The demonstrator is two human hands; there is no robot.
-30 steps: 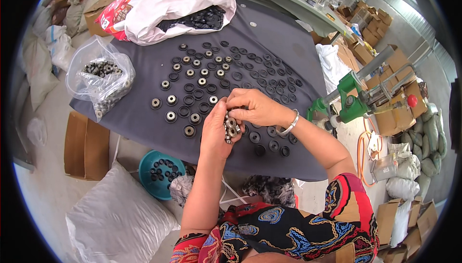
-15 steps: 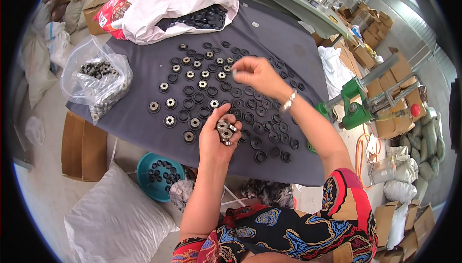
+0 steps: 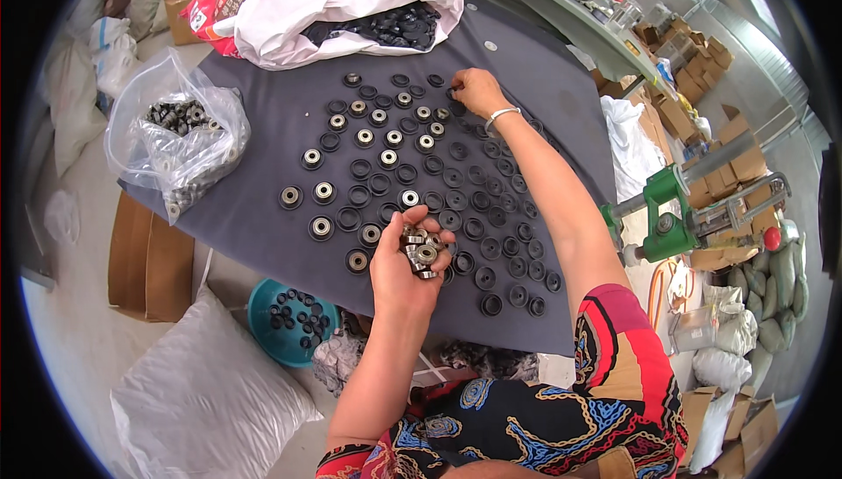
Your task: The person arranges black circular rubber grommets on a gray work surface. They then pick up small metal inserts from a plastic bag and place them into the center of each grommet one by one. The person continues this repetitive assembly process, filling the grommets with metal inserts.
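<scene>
My left hand (image 3: 408, 264) is cupped palm up over the near part of the cloth, curled round several small metal ball bearings (image 3: 426, 254). Farther off, my right hand (image 3: 480, 93) reaches down among the black plastic rings, fingers pinched at one near the far edge of the spread; what sits between the fingertips is hidden. Rows of black rings (image 3: 474, 228) lie across the dark cloth. On the left side many carry a shiny bearing in the middle, such as this seated bearing (image 3: 324, 190); those toward the right are mostly bare.
A clear plastic bag of bearings (image 3: 180, 141) stands at the table's left. At the back lies a white sack (image 3: 281, 36) with black parts spilling at its mouth. A green hand press (image 3: 664, 216) is on the right; a teal basin (image 3: 263, 339) sits below the front edge.
My right hand has moved away from me and slightly right, down to a ring at the far side. My left hand stays cupped round the bearings. The whole view has shifted a little.
</scene>
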